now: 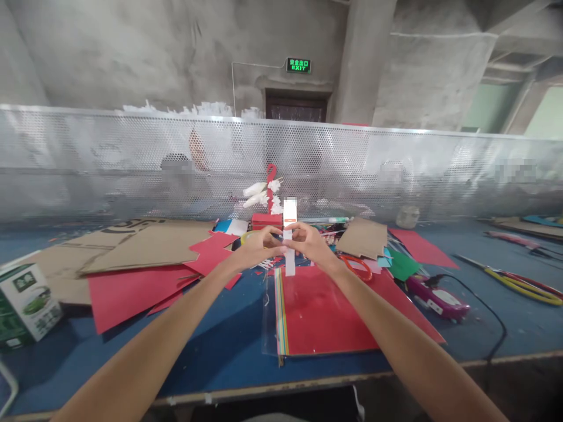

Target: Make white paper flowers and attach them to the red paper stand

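Note:
My left hand (258,247) and my right hand (311,242) meet in front of me above the table, fingers bent into pinches. Between their fingertips is a narrow white paper strip (290,262), whose lower end hangs down over a stack of red paper (325,313). That stack has several coloured edges on its left side and seems to lie in a clear plastic sleeve. Just behind my fingers, a phone with a lit screen (290,212) stands upright. The strip's middle is partly hidden by my fingers.
Cardboard (162,249) and red sheets (136,293) lie left, near a milk carton (26,302). Right are red-handled scissors (358,266), green paper (402,265), a purple power strip (440,298) with a black cord, and yellow-handled shears (523,287). A perforated metal screen (132,158) runs behind.

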The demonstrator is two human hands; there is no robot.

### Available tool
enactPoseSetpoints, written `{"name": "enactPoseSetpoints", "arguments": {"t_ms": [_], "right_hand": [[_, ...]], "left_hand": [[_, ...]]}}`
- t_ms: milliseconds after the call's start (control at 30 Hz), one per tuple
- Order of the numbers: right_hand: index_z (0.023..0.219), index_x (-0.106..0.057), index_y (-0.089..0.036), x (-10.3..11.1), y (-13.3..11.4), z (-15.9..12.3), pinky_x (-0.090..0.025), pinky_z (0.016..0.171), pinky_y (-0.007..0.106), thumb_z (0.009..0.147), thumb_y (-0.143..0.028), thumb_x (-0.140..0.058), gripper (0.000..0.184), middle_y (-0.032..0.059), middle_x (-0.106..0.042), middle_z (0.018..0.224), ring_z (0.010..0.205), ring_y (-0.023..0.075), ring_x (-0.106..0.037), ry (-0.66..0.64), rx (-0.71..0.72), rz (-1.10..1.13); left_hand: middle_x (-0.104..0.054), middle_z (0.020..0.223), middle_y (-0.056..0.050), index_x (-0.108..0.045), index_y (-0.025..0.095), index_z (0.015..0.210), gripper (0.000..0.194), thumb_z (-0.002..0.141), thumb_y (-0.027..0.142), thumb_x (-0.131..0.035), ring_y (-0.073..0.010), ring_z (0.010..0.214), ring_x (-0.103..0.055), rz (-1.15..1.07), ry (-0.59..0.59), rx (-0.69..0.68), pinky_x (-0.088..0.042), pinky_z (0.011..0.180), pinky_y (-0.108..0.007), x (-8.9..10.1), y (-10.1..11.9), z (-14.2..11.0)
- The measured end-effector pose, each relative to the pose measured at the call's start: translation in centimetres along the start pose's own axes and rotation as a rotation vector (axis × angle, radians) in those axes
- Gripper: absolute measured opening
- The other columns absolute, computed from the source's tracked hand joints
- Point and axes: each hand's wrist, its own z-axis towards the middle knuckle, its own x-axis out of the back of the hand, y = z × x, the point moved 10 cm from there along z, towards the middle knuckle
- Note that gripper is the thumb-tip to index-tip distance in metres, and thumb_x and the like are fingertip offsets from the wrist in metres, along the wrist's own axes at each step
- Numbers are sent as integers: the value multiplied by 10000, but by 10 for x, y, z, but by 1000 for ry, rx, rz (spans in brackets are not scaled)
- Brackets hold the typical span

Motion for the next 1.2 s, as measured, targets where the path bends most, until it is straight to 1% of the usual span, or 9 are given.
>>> {"name": "enactPoseSetpoints", "arguments": {"t_ms": [133, 233, 333, 400, 500, 600, 700, 967, 1200], "right_hand": [[1036, -581, -201, -4, 6, -1, -462, 474, 235, 690, -401, -759, 437, -41, -573, 662, 502, 109, -537, 41, -25, 74], [1064, -573, -203, -3, 9, -2, -463, 485, 226, 709, -367, -735, 423, -29, -614, 702, 517, 103, -552, 54, -56, 122], [1073, -575, -212, 1, 9, -3, -477, 516, 223, 714, -317, -719, 401, -7, -657, 774, 578, 110, -591, 73, -79, 145], [1065, -581, -209, 2, 8, -3, -489, 541, 227, 707, -290, -717, 391, -1, -663, 790, 614, 116, -609, 81, -84, 141], [1055, -586, -203, 1, 8, -4, -495, 556, 232, 702, -273, -715, 382, -10, -653, 764, 611, 115, -607, 77, -81, 132], [1064, -581, -203, -2, 8, -5, -491, 548, 231, 713, -271, -707, 379, -18, -648, 743, 585, 108, -592, 62, -76, 129], [1068, -578, -207, -3, 9, -5, -498, 547, 230, 723, -273, -708, 375, -16, -655, 758, 583, 105, -596, 52, -77, 152], [1059, -567, -207, -3, 9, -4, -527, 585, 241, 735, -274, -719, 364, 5, -669, 814, 660, 123, -637, -2, -69, 162], [1038, -550, -192, -10, 6, -4, -499, 535, 236, 724, -254, -715, 360, -6, -642, 714, 615, 128, -622, -52, -76, 159]], "left_hand": [[-679, 828, -31, -505, 185, 1146, 510, 735, 391, -725, -161, 747, -640, -86, 101, -8, -483, 691, -286, 1, 0, 1], [-659, 788, -13, -515, 179, 1114, 497, 715, 372, -741, -153, 726, -632, -113, 132, -8, -489, 695, -288, 6, -7, 4], [-635, 776, -5, -521, 182, 1091, 464, 720, 368, -728, -149, 713, -627, -109, 165, 9, -496, 687, -291, 12, -16, 6], [-620, 775, -4, -524, 185, 1087, 442, 731, 368, -712, -145, 702, -620, -105, 170, 19, -495, 672, -285, 12, -19, 7], [-616, 797, -10, -525, 184, 1107, 461, 735, 384, -710, -142, 707, -615, -108, 166, 0, -489, 664, -273, 9, -16, 7], [-615, 755, -2, -538, 176, 1112, 479, 728, 397, -719, -138, 685, -602, -75, 185, -17, -472, 650, -265, 9, -11, 5], [-631, 721, -2, -552, 171, 1099, 469, 727, 400, -721, -140, 673, -601, -51, 199, -5, -467, 655, -270, 11, -10, 4], [-709, 814, -48, -581, 182, 1105, 448, 747, 416, -711, -173, 747, -653, 10, 213, 21, -484, 710, -306, 19, -19, 6], [-716, 811, -53, -587, 179, 1100, 451, 742, 419, -721, -181, 758, -659, 9, 207, 11, -477, 689, -296, 19, -22, 7]]}}
